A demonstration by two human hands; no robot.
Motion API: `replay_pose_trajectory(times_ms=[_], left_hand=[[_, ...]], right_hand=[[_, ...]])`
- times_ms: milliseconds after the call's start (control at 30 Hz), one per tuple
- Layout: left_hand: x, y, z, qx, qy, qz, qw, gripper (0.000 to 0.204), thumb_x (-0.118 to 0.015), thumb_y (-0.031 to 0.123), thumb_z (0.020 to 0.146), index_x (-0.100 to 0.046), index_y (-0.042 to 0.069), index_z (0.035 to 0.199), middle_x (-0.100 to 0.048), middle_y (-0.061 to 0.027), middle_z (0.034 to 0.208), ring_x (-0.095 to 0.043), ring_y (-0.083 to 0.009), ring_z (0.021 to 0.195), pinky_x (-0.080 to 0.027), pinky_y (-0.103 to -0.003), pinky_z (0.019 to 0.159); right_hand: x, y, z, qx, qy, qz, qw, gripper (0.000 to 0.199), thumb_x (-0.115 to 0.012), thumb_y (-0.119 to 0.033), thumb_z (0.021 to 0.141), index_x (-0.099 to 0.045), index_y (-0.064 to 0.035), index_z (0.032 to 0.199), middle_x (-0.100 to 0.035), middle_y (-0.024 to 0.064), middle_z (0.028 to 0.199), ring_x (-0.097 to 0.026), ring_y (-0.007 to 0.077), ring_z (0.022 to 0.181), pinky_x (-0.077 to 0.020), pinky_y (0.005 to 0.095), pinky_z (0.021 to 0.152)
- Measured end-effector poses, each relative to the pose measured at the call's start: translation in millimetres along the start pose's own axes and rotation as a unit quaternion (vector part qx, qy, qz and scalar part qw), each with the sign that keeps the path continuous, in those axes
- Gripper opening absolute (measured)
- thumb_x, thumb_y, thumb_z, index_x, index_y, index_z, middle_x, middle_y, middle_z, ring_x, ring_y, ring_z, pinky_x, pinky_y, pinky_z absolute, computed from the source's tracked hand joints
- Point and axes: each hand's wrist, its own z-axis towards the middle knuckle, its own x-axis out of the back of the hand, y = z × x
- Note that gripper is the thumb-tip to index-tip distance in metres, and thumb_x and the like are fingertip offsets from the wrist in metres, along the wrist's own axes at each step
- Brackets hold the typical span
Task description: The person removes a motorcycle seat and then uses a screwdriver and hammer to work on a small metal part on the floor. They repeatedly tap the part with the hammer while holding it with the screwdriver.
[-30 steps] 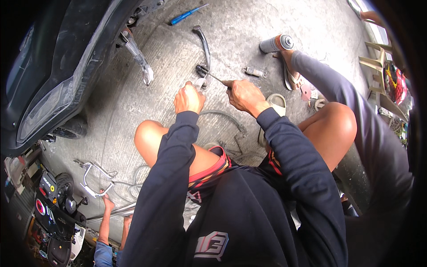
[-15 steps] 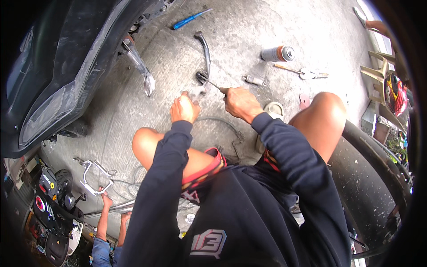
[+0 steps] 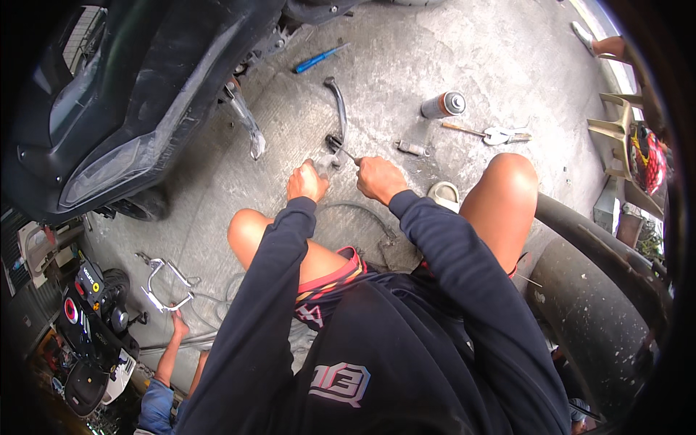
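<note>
A curved metal lever (image 3: 338,109) lies on the concrete floor (image 3: 406,65) ahead of the squatting person, its near end just beyond both hands. The left hand (image 3: 307,182) is curled around a small grey part (image 3: 322,165) beside that end. The right hand (image 3: 379,178) is closed on a thin tool (image 3: 346,151) whose tip reaches the lever's end. Farther out lie a blue screwdriver (image 3: 319,58), a spray can (image 3: 443,105), pliers (image 3: 493,133) and a dark scooter (image 3: 123,101).
</note>
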Motion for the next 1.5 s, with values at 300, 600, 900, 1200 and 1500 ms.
replay_pose_trajectory(times_ms=[300, 600, 900, 1200, 1500], left_hand=[[-1.7, 5.9, -7.0, 0.024, -0.037, 0.013, 0.999, 0.051, -0.075, 0.030, 0.082, -0.068, 0.001, 0.123, -0.071, -0.0301, 0.114, -0.068, -0.0459, 0.111, -0.053, -0.051, 0.097], [-4.5, 1.8, -9.9, 0.007, 0.016, -0.025, 1.000, 0.047, -0.072, 0.024, 0.079, -0.069, -0.001, 0.118, -0.071, -0.0313, 0.112, -0.069, -0.0469, 0.105, -0.054, -0.052, 0.096], [-6.2, -8.8, -6.8, 0.041, 0.010, -0.027, 0.999, 0.050, -0.074, 0.023, 0.078, -0.068, 0.001, 0.123, -0.071, -0.0308, 0.109, -0.070, -0.0470, 0.104, -0.055, -0.052, 0.095], [0.2, 3.2, -10.8, 0.025, 0.009, -0.014, 1.000, 0.044, -0.074, 0.024, 0.079, -0.069, -0.003, 0.113, -0.071, -0.0327, 0.109, -0.069, -0.0481, 0.106, -0.055, -0.052, 0.095], [-3.3, 4.0, -9.2, 0.028, -0.014, -0.014, 0.999, 0.048, -0.075, 0.029, 0.082, -0.068, -0.003, 0.117, -0.070, -0.0328, 0.111, -0.068, -0.0476, 0.108, -0.054, -0.052, 0.096]], right_hand=[[-1.1, -5.9, -11.7, 0.004, 0.020, -0.004, 1.000, 0.029, -0.059, -0.019, 0.089, -0.073, -0.0033, 0.110, -0.072, 0.0300, 0.096, -0.071, 0.0462, 0.093, -0.0575, 0.0529, 0.083], [17.8, -12.4, -4.3, -0.019, -0.027, -0.006, 0.999, 0.030, -0.053, -0.017, 0.092, -0.074, 0.0007, 0.105, -0.072, 0.0292, 0.109, -0.070, 0.0462, 0.104, -0.0560, 0.0521, 0.091], [2.5, -20.8, 9.5, 0.025, -0.037, 0.011, 0.999, 0.027, -0.054, -0.013, 0.089, -0.071, -0.0015, 0.106, -0.071, 0.0318, 0.096, -0.070, 0.0487, 0.095, -0.0560, 0.0548, 0.086], [14.3, -2.3, 3.6, 0.027, -0.032, -0.005, 0.999, 0.029, -0.057, -0.015, 0.087, -0.072, 0.0029, 0.104, -0.072, 0.0313, 0.106, -0.070, 0.0489, 0.103, -0.0559, 0.0524, 0.091], [-5.3, -3.9, 20.3, -0.037, -0.092, 0.017, 0.995, 0.031, -0.058, -0.012, 0.088, -0.072, 0.0026, 0.111, -0.070, 0.0325, 0.112, -0.068, 0.0473, 0.109, -0.0547, 0.0521, 0.095]])
